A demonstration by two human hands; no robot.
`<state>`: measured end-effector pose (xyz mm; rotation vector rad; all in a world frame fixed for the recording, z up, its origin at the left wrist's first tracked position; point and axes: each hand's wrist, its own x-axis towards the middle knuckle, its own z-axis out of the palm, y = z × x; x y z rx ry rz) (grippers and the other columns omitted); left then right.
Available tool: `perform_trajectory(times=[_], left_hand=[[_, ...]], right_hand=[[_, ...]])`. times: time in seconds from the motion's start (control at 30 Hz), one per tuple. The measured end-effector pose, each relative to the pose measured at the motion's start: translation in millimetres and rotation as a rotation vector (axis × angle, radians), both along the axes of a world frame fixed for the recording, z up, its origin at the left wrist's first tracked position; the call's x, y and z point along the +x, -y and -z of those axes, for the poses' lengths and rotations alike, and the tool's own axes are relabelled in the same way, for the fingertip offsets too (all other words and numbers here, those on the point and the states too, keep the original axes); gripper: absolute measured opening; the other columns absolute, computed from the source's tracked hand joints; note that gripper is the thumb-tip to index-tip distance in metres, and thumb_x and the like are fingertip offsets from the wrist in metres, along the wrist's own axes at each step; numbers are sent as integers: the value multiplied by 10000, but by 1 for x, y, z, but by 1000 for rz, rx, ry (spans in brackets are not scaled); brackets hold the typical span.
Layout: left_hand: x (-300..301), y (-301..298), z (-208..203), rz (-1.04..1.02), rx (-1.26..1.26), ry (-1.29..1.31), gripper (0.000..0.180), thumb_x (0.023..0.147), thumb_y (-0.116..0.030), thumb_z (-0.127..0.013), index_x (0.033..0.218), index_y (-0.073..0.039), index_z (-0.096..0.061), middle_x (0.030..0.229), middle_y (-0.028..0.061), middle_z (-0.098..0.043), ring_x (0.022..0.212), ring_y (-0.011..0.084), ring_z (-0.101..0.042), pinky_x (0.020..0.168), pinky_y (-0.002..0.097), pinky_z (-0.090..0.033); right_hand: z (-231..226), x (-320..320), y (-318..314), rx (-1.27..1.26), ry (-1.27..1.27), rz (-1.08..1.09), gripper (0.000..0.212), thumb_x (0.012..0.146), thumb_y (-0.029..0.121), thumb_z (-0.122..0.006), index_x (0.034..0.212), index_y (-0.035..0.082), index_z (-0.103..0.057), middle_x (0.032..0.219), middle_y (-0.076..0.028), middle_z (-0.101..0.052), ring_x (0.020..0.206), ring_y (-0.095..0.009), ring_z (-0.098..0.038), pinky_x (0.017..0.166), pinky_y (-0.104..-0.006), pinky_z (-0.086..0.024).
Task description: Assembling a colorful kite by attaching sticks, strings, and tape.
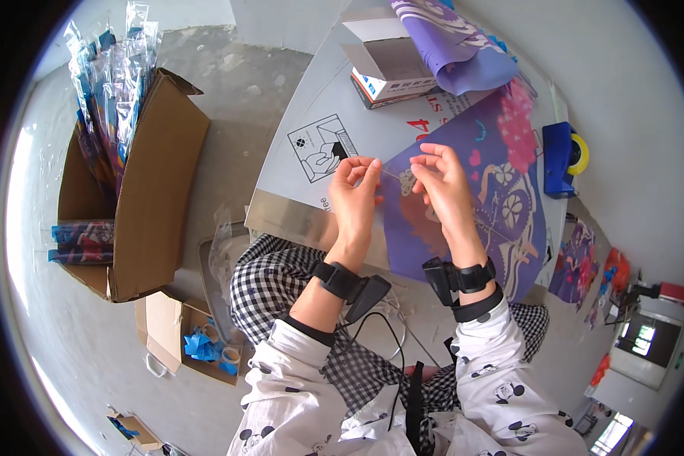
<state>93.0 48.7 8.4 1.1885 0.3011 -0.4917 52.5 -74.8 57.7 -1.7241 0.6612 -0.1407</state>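
Observation:
My left hand [355,194] is raised over the near edge of a worktable, thumb and index finger pinched together. A faint thin strand shows by the pinch, too fine to name. To its right, my right hand [447,190] has its thumb and upper fingers apart and its lower fingers loosely curled, with nothing visible in it. Both hands are above a purple printed plastic sheet [425,228] with pale flower shapes and pink patches, which hangs over the table's near edge. Black bands with small boxes circle both wrists.
On the table stand an open white carton [393,64], a folded purple sheet [471,57] and a blue tape dispenser [559,159] with yellow tape. At left, a tall cardboard box [155,182] holds clear-wrapped rolls. A smaller box [193,334] with blue scraps sits below it.

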Motion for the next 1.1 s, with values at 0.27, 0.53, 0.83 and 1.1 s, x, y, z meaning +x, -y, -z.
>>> perform_trajectory(times=[0.27, 0.53, 0.83, 1.1], left_hand=[[0, 2, 2, -38, 31, -21, 152, 889, -159, -670, 917, -57, -562, 797, 1, -612, 686, 74, -570, 522, 211, -463], [0, 4, 0, 14, 84, -12, 185, 879, -180, -688, 968, -78, -562, 842, -9, -629, 740, 86, -583, 561, 223, -471], [-1, 9, 0, -10, 154, -18, 194, 868, -194, -703, 943, -75, -570, 805, -17, -615, 703, 73, -560, 525, 214, -446], [-2, 12, 0, -31, 236, 0, 192, 861, -200, -713, 912, -66, -584, 775, -14, -604, 689, 69, -555, 501, 210, -440]], right_hand=[[11, -1, -6, -16, 21, -11, 350, 868, 29, -616, 1184, -7, -470, 1024, -100, -600, 666, -102, -587, 605, -237, -498], [12, -2, -2, -53, 6, -12, 343, 868, 27, -613, 1178, -12, -473, 1039, -104, -593, 667, -101, -584, 613, -245, -510], [15, -7, 2, -72, 3, -9, 340, 871, 24, -606, 1183, -2, -474, 1054, -99, -588, 664, -100, -583, 615, -241, -507], [17, -13, 7, -83, 14, -5, 344, 867, 22, -604, 1185, 3, -475, 1053, -94, -587, 653, -96, -577, 607, -234, -494]])
